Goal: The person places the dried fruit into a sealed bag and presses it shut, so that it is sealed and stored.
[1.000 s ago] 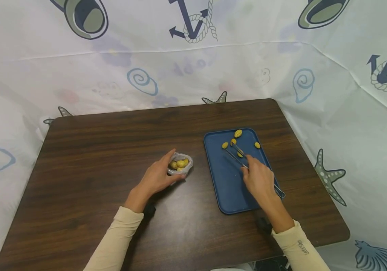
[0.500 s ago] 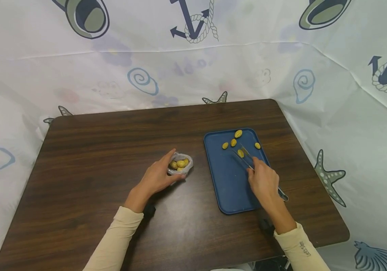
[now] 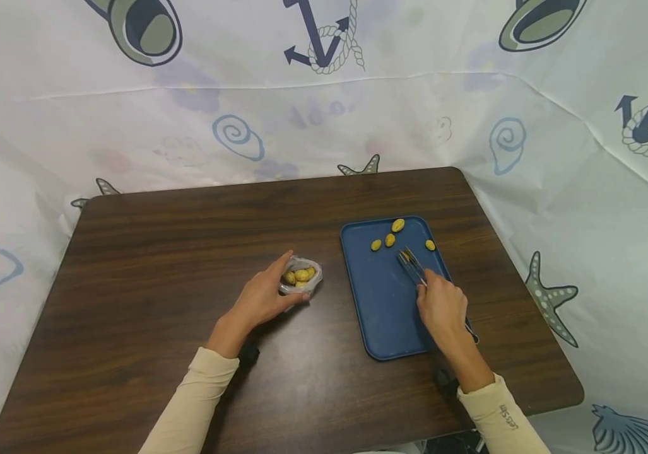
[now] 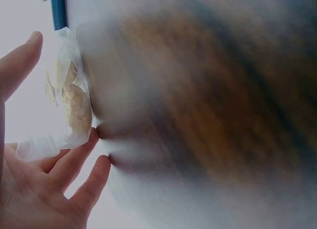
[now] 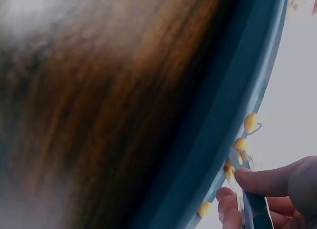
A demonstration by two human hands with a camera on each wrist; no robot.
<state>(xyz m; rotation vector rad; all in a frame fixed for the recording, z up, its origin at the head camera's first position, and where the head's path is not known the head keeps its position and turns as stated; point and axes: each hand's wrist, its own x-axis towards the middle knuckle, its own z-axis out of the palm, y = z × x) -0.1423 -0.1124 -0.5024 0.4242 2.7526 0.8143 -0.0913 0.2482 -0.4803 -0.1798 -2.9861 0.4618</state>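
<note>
My right hand (image 3: 443, 306) grips metal tongs (image 3: 412, 265) with slotted tips, low over a blue tray (image 3: 383, 321). The tong tips close around a yellow oval piece (image 3: 406, 256), mostly covered by them. In the right wrist view the thumb presses on the tongs (image 5: 257, 211). To the left, my left hand (image 3: 261, 295) holds a small clear plastic bag (image 3: 315, 284), thumb on its near side and fingers on its far side. Several yellow oval pieces (image 3: 301, 275) sit in the bag's open mouth. The left wrist view shows the bag (image 4: 77, 110) standing on the table.
Several more yellow oval pieces (image 3: 390, 240) lie spread over the tray's far half. The tray rests on the right part of a dark wooden table (image 3: 147, 302). A white printed sheet (image 3: 301, 126) hangs behind and beside the table.
The tongs have left the middle pieces, shifted slightly right and nearer, and narrowed around another yellow piece. The left hand and the bag have stayed in place.
</note>
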